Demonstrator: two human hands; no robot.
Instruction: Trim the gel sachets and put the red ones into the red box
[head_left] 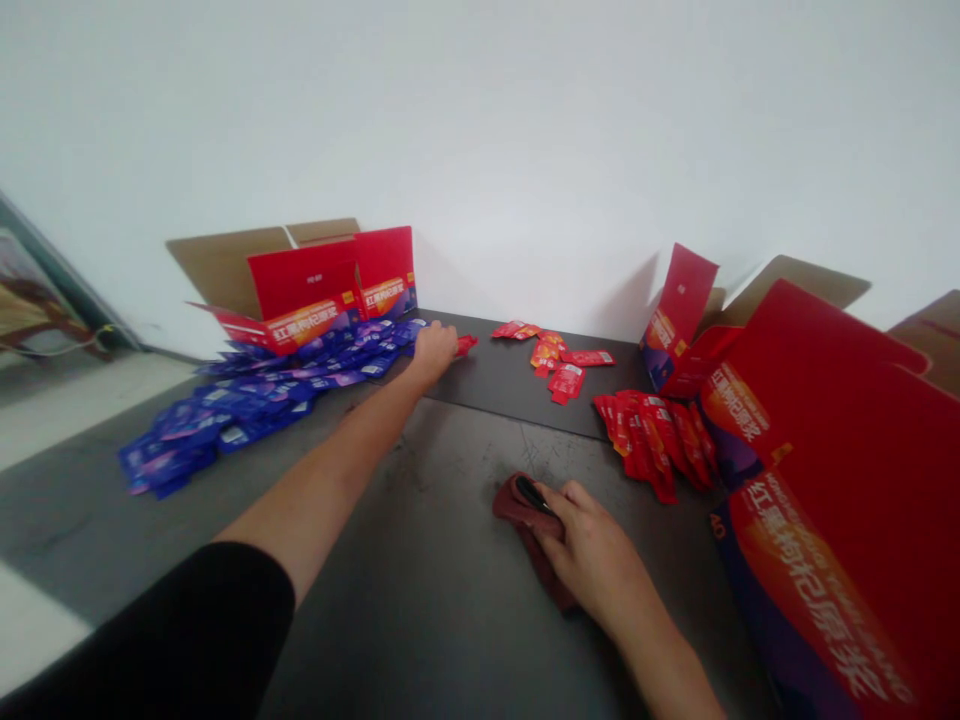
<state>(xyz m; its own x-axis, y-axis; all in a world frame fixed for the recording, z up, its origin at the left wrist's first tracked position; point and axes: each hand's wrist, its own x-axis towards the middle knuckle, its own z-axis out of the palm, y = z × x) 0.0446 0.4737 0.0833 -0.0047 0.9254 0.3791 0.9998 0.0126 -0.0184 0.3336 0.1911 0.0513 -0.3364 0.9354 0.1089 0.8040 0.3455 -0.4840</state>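
Observation:
My left hand (435, 350) reaches to the back of the table, its fingers closed on a red sachet (466, 345) whose end sticks out to the right. Blue sachets (300, 385) lie in a spread heap just left of that hand. Nearer to me, my right hand (589, 545) grips a folded brown cloth (529, 510) on the grey tabletop. A small black item (531, 492) shows in the fold by the fingertips; its kind is unclear. Several loose red sachets (566, 380) lie between the hands, towards the wall.
Open red cartons (311, 290) stand behind the blue heap at left. A large red carton (840, 480) takes up the right side, with a smaller open one (675, 330) behind it. Red sachets (652, 440) are piled beside them. A white wall (525, 150) backs the table (420, 600).

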